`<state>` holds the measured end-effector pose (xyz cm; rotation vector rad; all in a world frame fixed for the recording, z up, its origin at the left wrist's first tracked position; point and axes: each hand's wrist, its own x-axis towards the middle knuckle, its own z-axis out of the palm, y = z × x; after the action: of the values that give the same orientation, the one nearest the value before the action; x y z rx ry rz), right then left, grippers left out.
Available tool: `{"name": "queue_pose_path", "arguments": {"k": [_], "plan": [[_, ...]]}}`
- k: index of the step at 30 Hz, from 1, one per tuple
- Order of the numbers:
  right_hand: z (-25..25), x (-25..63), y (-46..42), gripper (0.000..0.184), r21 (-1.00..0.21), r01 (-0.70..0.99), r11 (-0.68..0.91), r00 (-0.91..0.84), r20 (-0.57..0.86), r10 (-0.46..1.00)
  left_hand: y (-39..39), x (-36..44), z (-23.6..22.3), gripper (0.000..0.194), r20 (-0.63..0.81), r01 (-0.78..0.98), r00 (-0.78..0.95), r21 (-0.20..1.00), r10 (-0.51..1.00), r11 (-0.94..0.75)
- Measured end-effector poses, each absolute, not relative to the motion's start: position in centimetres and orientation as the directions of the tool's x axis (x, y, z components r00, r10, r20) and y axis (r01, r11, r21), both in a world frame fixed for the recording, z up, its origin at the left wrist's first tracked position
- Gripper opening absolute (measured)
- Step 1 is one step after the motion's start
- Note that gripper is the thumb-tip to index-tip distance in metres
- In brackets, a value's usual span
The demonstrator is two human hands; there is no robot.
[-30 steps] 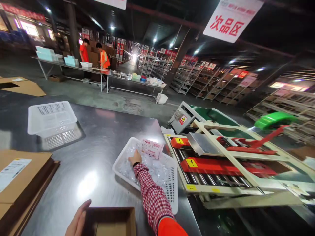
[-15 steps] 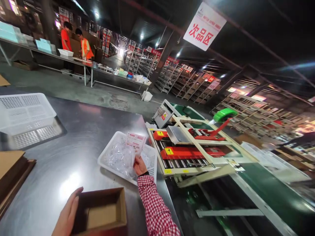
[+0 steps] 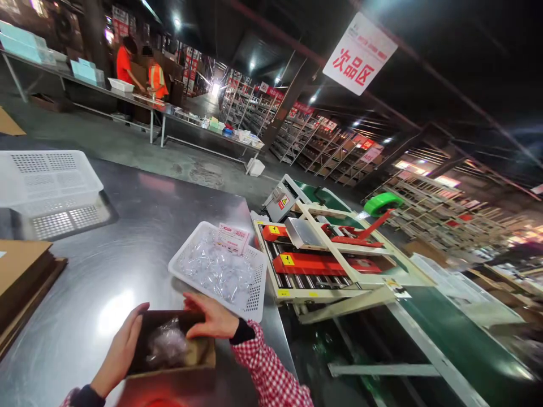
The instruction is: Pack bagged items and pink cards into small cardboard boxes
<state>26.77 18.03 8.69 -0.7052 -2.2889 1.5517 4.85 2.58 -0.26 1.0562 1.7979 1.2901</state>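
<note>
An open cardboard box (image 3: 199,353) rests at the near edge of the metal table, tilted towards me. My left hand (image 3: 121,347) grips its left wall, thumb at the rim. Inside lies a crumpled clear plastic bag (image 3: 167,342); its contents are too blurred to make out. Over the box's right far corner is my right hand (image 3: 214,319), thumb and fingers apart, just beside the bag. Beyond the box stands a white perforated basket (image 3: 255,288) holding several clear plastic bags (image 3: 216,271) and a white card with red print (image 3: 233,238).
A second white basket (image 3: 46,181) sits at the table's far left, with stacked flat cardboard (image 3: 25,277) nearer me. To the right, a roller conveyor (image 3: 314,282) adjoins a green belt (image 3: 458,333). Two people in orange (image 3: 123,68) stand at a back table.
My right hand has come from the white basket to the box, and a clear plastic bag now lies inside it. My left hand still holds the box's left side.
</note>
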Motion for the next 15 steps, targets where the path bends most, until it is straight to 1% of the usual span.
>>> {"name": "queue_pose_path", "arguments": {"k": [1, 2, 3, 4, 5, 6, 7, 10, 11, 12, 13, 15], "plan": [[8.8, 27.0, 19.4, 0.065, -0.871, 0.343, 0.352, -0.780, -0.055, 0.624, 2.5, 4.9, -0.3, 0.058, -0.063, 0.228, -0.437, 0.957, 0.897, 0.179], [8.8, 27.4, 21.2, 0.048, -0.822, 0.454, 0.344, -0.676, -0.066, 0.734, 2.4, 5.0, -0.4, 0.058, -0.062, 0.232, -0.431, 0.957, 0.900, 0.177], [8.6, 27.8, 23.3, 0.036, -0.775, 0.558, 0.296, -0.544, -0.073, 0.836, 2.4, 5.0, -0.5, 0.059, -0.062, 0.235, -0.427, 0.956, 0.902, 0.176], [8.1, 28.2, 25.6, 0.035, -0.733, 0.637, 0.238, -0.424, -0.076, 0.902, 2.4, 5.1, -0.5, 0.059, -0.066, 0.234, -0.427, 0.955, 0.902, 0.180], [7.5, 28.5, 27.8, 0.039, -0.696, 0.693, 0.190, -0.342, -0.085, 0.936, 2.5, 5.2, -0.5, 0.060, -0.075, 0.227, -0.434, 0.955, 0.898, 0.189], [6.7, 28.6, 29.8, 0.044, -0.667, 0.729, 0.155, -0.295, -0.102, 0.950, 2.5, 5.2, -0.6, 0.062, -0.088, 0.214, -0.444, 0.956, 0.892, 0.202], [5.8, 28.5, 31.6, 0.052, -0.638, 0.760, 0.124, -0.257, -0.121, 0.959, 2.6, 5.3, -0.6, 0.063, -0.104, 0.201, -0.456, 0.955, 0.884, 0.217], [2.7, 27.2, 34.8, 0.084, -0.569, 0.822, 0.035, -0.166, -0.180, 0.970, 2.7, 5.3, -0.8, 0.064, -0.151, 0.175, -0.465, 0.950, 0.873, 0.258], [1.8, 26.6, 35.3, 0.091, -0.556, 0.831, 0.005, -0.139, -0.199, 0.970, 2.6, 5.2, -0.7, 0.063, -0.161, 0.176, -0.460, 0.947, 0.873, 0.268], [1.0, 26.1, 35.6, 0.091, -0.550, 0.835, -0.021, -0.118, -0.216, 0.969, 2.6, 5.2, -0.6, 0.061, -0.171, 0.178, -0.458, 0.944, 0.873, 0.278], [0.3, 25.8, 35.9, 0.085, -0.556, 0.831, -0.037, -0.110, -0.230, 0.967, 2.5, 5.2, -0.4, 0.060, -0.179, 0.181, -0.455, 0.941, 0.872, 0.287], [-0.7, 25.7, 36.1, 0.061, -0.609, 0.792, -0.035, -0.138, -0.234, 0.962, 2.4, 5.3, 0.1, 0.059, -0.189, 0.187, -0.457, 0.935, 0.869, 0.301]]}}
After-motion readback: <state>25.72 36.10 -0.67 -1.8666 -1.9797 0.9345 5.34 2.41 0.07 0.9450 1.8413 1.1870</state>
